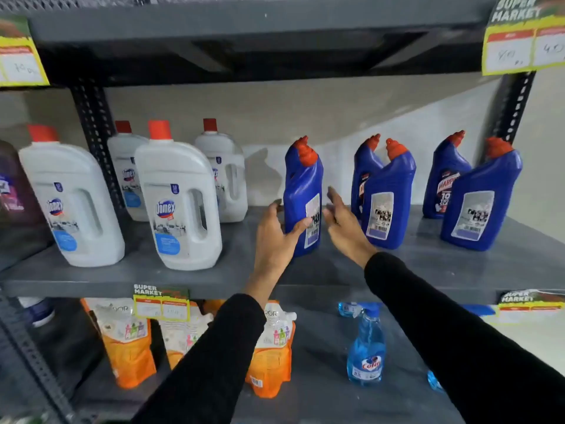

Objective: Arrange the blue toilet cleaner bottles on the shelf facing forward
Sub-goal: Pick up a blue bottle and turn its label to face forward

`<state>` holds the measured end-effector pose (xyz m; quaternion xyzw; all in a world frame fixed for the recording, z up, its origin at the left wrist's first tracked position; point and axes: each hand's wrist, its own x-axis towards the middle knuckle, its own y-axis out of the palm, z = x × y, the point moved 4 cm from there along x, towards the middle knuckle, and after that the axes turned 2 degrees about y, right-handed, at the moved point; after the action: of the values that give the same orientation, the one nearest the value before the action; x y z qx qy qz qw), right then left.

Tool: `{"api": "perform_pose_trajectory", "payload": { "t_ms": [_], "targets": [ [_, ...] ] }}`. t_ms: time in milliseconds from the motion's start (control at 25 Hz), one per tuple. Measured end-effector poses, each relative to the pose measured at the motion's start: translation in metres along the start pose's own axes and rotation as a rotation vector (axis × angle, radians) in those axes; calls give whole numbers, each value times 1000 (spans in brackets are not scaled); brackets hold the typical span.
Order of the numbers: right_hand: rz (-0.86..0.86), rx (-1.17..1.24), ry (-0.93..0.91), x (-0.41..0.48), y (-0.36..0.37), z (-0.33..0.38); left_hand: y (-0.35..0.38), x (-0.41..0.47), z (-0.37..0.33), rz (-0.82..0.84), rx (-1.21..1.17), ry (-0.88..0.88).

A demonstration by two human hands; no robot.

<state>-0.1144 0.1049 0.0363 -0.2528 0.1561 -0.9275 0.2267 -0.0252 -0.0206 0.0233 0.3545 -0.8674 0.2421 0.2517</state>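
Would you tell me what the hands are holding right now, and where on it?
The left hand touches the leftmost blue bottle at its lower body; the right hand is open beside it.

left hand (275, 237) covers the lower left side of the nearest blue bottle (301, 197); its back label is blurred, text unreadable. two rear blue bottles (365, 169) (444, 182) stand partly hidden behind front ones. purple bottle (12, 185) cut off by the left edge. price tags (519, 50) (20, 64) cropped, handwritten figures illegible. lower-shelf pouches (128, 341) partly hidden by sleeves (214, 362).
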Motion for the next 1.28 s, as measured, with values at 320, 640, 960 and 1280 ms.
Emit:
{"api": "perform_pose_trajectory", "payload": {
  "t_ms": [320, 640, 960, 1280],
  "targets": [
    [-2, 137, 128, 21, 16, -37, 8, 9, 4, -36, 54, 37],
    [-374, 229, -102, 16, -4, 10, 26, 47, -39, -137, -84, -15],
    [-344, 158, -250, -9, 3, 18, 34, 65, -38, -21, -417, -168],
    [17, 496, 66, 13, 5, -6, 23, 59, -10, 110, -642, -140]
  ]
}}
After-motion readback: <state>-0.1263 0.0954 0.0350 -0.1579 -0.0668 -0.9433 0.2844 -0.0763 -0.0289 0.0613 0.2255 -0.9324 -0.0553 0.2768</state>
